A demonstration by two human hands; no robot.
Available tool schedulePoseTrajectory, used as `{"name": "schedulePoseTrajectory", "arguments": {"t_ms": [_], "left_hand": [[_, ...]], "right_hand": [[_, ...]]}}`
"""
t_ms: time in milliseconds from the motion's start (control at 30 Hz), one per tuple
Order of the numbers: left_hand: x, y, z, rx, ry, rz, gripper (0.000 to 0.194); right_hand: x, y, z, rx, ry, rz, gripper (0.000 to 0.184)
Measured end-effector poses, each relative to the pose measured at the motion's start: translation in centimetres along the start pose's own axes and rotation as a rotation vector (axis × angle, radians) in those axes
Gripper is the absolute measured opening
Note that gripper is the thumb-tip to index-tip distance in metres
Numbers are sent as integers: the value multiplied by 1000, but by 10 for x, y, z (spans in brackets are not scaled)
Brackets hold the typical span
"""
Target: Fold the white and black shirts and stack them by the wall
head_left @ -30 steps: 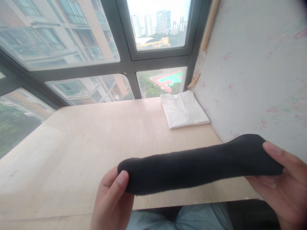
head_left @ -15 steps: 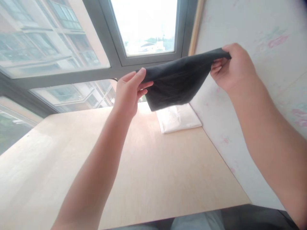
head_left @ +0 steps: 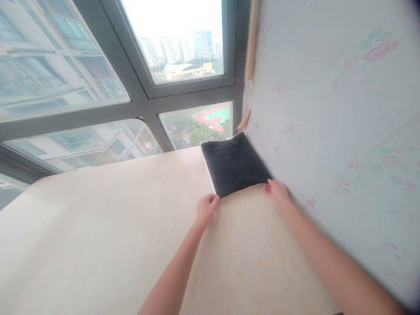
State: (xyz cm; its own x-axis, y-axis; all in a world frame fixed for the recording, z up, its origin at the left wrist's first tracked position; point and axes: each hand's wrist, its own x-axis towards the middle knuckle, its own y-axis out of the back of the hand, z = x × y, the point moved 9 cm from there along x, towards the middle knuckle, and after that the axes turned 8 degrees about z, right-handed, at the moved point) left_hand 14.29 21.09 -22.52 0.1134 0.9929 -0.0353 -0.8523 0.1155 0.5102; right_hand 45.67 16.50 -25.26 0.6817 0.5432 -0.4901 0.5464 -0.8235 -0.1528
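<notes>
A folded black cloth (head_left: pixel 236 164), perhaps a garment, lies flat in the far right corner of the wooden surface. Under it is a folded white cloth (head_left: pixel 208 171), of which only a thin strip shows along the left side. My left hand (head_left: pixel 207 208) pinches the near left corner of the black cloth between thumb and fingers. At the near right corner, close to the wall, my right hand (head_left: pixel 276 190) pinches the cloth's edge.
The pale wooden surface (head_left: pixel 114 236) stretches to the left and toward me. A wall with flowered paper (head_left: pixel 328 131) borders it on the right. Grey-framed windows (head_left: pixel 183 94) stand along the back, with a torn strip of trim (head_left: pixel 243 120) at the corner.
The black cloth has come down from the air onto the white cloth, covering nearly all of it. Both hands have lowered with it, still gripping its near corners. The view has shifted.
</notes>
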Motion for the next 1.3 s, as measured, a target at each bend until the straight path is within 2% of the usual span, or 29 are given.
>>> {"name": "schedulePoseTrajectory", "arguments": {"t_ms": [100, 167, 233, 300, 400, 533, 633, 833, 1000, 1100, 1200, 1300], "left_hand": [[-11, -1, -11, 54, -69, 14, 32], [-16, 0, -11, 82, -119, 6, 32], [-18, -1, -10, 114, -163, 3, 31], [-19, -2, -8, 147, -199, 7, 29], [-19, -5, -5, 188, -237, 23, 27], [-20, -7, 0, 219, -281, 36, 26], [-21, -8, 3, 230, -312, 38, 26], [-22, -5, 3, 239, -318, 77, 25], [-28, -4, 3, 240, -324, 85, 23], [-37, -2, 4, 224, -338, 79, 22], [-49, 5, 2, 205, -339, 89, 21], [-63, 16, -4, 184, -332, 105, 22]], "right_hand": [[0, 20, 18, -2, 75, -10, 19], [-6, 27, 17, -65, 200, -32, 26], [-18, 28, 14, -240, 379, -70, 28], [-35, 20, 15, -518, 590, -118, 25], [-63, -3, 26, -938, 893, -204, 23], [-91, -33, 41, -1230, 1141, -270, 24], [-106, -52, 46, -1314, 1202, -273, 23], [-134, -81, 55, -1395, 1235, -338, 25], [-151, -84, 65, -1432, 1189, -342, 20], [-173, -85, 79, -1413, 1215, -395, 20], [-199, -87, 98, -1390, 1238, -452, 23], [-218, -88, 109, -1363, 1240, -425, 25]]}}
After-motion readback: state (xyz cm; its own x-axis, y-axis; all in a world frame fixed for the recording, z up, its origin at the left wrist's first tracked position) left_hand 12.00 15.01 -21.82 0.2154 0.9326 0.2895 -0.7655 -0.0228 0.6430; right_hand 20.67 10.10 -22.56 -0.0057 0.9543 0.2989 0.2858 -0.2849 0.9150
